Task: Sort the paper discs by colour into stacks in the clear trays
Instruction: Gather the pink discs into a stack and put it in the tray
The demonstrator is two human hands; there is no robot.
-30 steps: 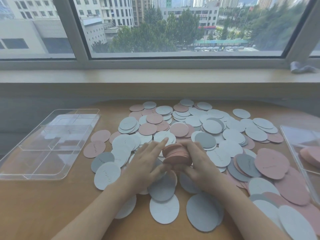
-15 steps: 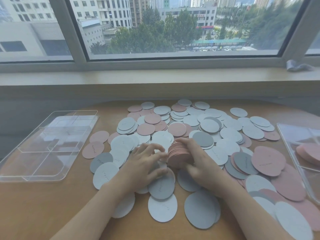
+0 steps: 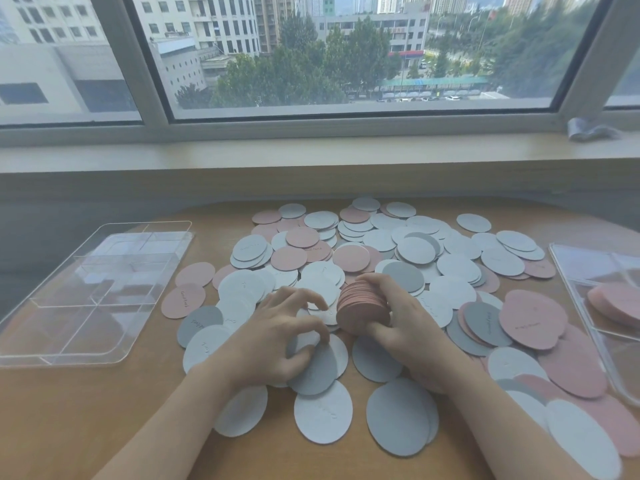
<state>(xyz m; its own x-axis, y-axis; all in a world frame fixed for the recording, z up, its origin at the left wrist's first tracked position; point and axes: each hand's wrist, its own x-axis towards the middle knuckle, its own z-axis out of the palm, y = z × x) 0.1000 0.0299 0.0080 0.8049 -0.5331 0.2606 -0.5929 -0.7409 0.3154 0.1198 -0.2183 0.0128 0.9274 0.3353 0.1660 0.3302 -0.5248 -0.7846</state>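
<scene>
A wooden table (image 3: pixel 86 410) stands against a wide window (image 3: pixel 346 50) that looks out on buildings and trees. Loose paper discs (image 3: pixel 415 244) in white, grey and pink lie spread across the middle of the table and out toward 3 o'clock. At the centre the right hand (image 3: pixel 405 317) grips a thick stack of pink discs (image 3: pixel 362 306), fingers curled over its top and thumb beneath, the stack tilted on edge just above the scattered discs. At 9 o'clock from the stack the left hand (image 3: pixel 280 334) rests on the white and grey discs, its fingers bent with their tips on the paper; it grasps nothing visible. A clear divided tray (image 3: pixel 41 341) lies at the far 9 o'clock side, well apart from the pile. A second clear tray (image 3: pixel 568 271) at 3 o'clock holds a pink stack (image 3: pixel 616 303).
</scene>
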